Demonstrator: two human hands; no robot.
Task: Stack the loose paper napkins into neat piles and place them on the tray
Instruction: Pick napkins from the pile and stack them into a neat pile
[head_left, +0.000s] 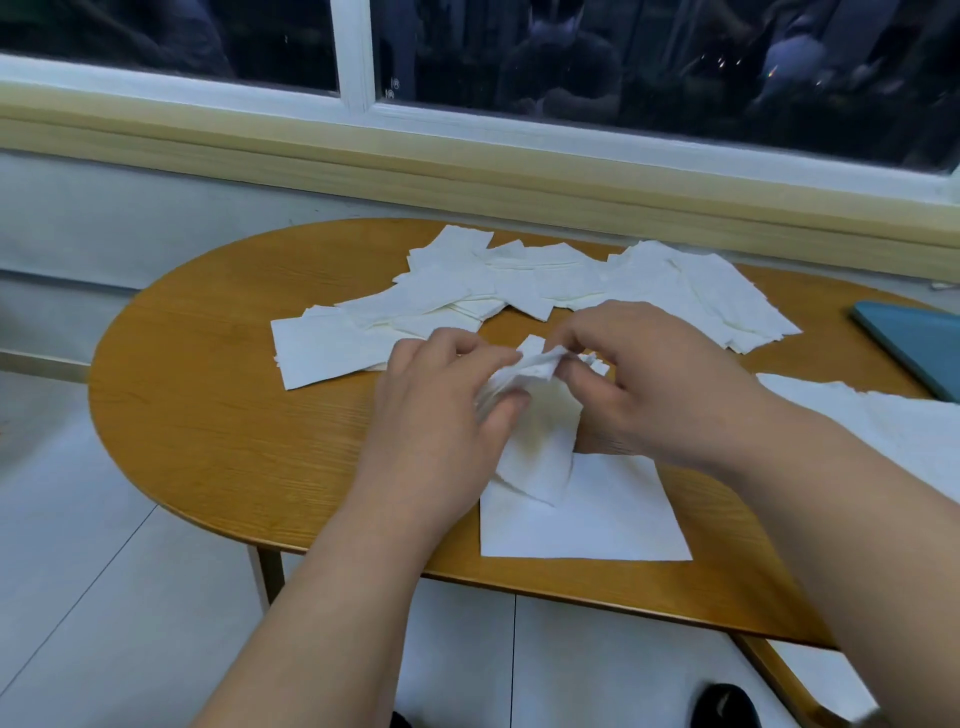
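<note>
Several loose white paper napkins (519, 283) lie scattered across the far half of the wooden oval table (218, 415). My left hand (441, 415) and my right hand (654, 384) both pinch one crumpled napkin (540, 415) held up above the table's middle. Under it a flat napkin (597, 519) lies near the front edge. A blue tray (919, 343) shows partly at the right edge of the view.
More napkins (883, 421) lie at the right, under my right forearm. A window sill and wall run behind the table. Tiled floor spreads to the left and below, and a dark shoe (727, 706) shows at the bottom.
</note>
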